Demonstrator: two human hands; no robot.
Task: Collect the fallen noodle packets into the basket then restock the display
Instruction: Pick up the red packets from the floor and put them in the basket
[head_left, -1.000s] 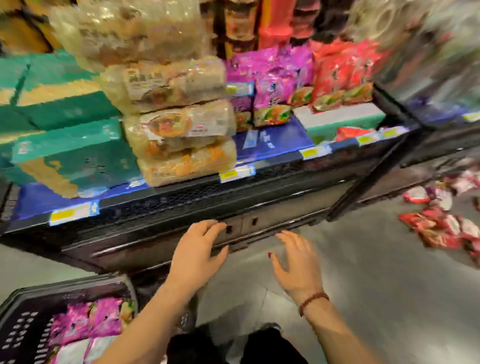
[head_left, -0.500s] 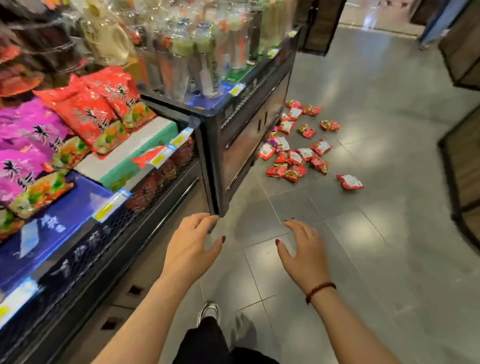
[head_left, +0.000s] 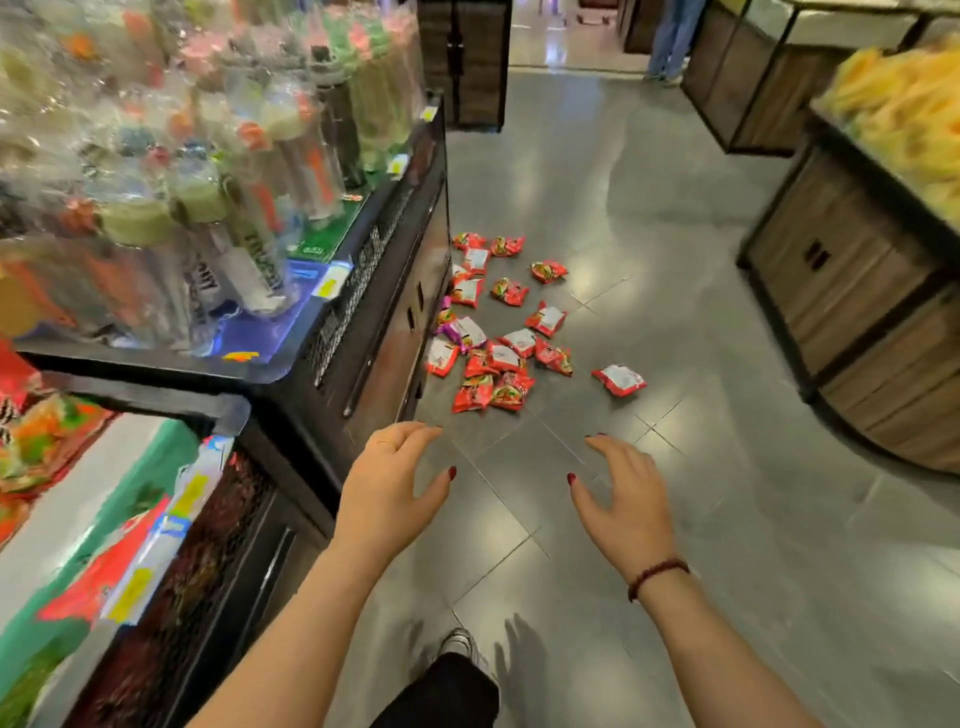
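Several red noodle packets (head_left: 498, 332) lie scattered on the grey tiled floor ahead, beside the dark display stand (head_left: 395, 312). One packet (head_left: 619, 380) lies apart to the right, and a purple one (head_left: 464, 332) sits among the red. My left hand (head_left: 387, 488) and my right hand (head_left: 626, 506) hover empty in front of me with fingers spread, well short of the packets. The basket is out of view.
Bottles in clear wrapping (head_left: 208, 171) fill the stand's top at left. A lower shelf (head_left: 104, 519) with red packets and yellow price tags runs along the near left. Wooden display units (head_left: 872, 322) stand at right, one carrying yellow goods. A person's legs (head_left: 670, 41) show far down the aisle.
The view has swung right from the shelf and basket to the aisle, and the fallen packets have come nearer. Both hands stay open and empty.
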